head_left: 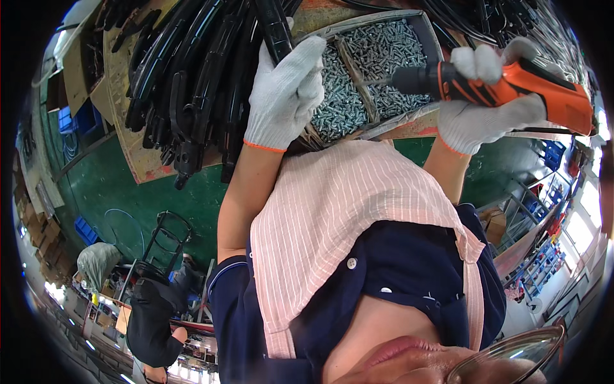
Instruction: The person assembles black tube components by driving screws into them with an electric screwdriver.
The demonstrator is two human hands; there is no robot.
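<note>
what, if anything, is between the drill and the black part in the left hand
The left hand, gripping the black part, is partly in between; the box of screws lies beneath the drill, not visibly blocking.

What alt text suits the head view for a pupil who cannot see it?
A white-gloved right hand holds an orange-and-black power drill pointing over a divided box of screws; the left hand, gloved too, holds a black part beside more black parts.

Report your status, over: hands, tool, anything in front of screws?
Left hand holding black part. Right hand gripping orange drill. Drill chuck hides some screws.
</note>
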